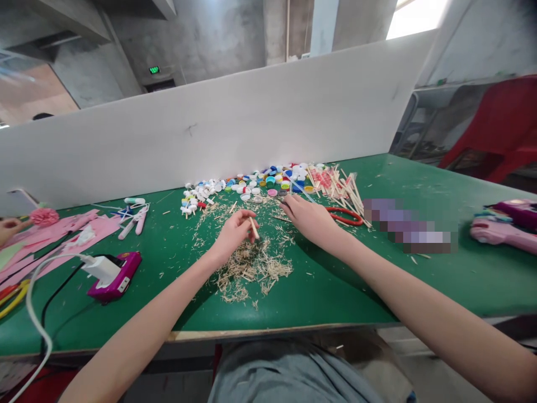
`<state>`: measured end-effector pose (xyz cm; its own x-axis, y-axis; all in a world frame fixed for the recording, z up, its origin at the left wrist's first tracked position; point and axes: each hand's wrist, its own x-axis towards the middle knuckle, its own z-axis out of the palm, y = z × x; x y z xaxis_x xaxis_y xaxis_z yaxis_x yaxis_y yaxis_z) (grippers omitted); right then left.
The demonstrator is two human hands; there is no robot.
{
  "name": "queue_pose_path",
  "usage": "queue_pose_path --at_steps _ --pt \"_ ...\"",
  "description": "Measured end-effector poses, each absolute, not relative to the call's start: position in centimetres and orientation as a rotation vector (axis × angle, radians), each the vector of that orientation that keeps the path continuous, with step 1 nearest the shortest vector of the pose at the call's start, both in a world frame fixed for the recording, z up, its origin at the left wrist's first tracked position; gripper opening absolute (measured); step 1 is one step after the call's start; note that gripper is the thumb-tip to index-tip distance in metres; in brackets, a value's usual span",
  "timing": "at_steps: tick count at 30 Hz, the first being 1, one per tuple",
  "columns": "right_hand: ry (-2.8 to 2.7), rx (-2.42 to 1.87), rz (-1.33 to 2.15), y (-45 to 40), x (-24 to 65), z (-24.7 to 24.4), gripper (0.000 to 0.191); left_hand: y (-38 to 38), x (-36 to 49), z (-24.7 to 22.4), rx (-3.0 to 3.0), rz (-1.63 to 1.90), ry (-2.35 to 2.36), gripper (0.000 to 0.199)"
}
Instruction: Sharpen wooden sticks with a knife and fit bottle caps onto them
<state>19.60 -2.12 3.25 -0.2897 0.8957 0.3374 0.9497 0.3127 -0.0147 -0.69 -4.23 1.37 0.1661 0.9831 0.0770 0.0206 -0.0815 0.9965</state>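
My left hand (235, 234) is closed on a short wooden stick (254, 228), held above a pile of wood shavings (251, 268) on the green table (335, 296). To its right, my right hand (306, 218) reaches palm down, its fingertips at a dark thing too small to make out. The red-orange handles of scissors (346, 216) lie just beyond my right hand. Behind both hands are many colored bottle caps (271, 182), with a bundle of wooden sticks (352, 193) to their right.
At left are a purple power strip (121, 280) with a white plug and cable, glue guns (136, 218), pink paper (100, 229) and another person's hand (10, 228). A white partition (210, 129) stands behind. A pink tool (495, 230) lies at right.
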Motion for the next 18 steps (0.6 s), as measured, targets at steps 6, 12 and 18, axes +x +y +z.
queue_pose_path --at_steps 6,12,18 --pt "-2.327 -1.704 -0.273 -2.1 19.8 3.1 0.037 -4.4 -0.6 1.4 1.42 1.157 1.064 0.007" --pt "-2.424 -1.707 -0.293 -1.8 19.6 2.6 0.037 -4.2 -0.8 1.2 1.395 1.191 1.108 0.023" --pt "-2.647 -1.51 -0.296 -2.4 19.2 2.1 0.034 -3.8 -1.5 0.7 1.487 1.177 1.197 0.043"
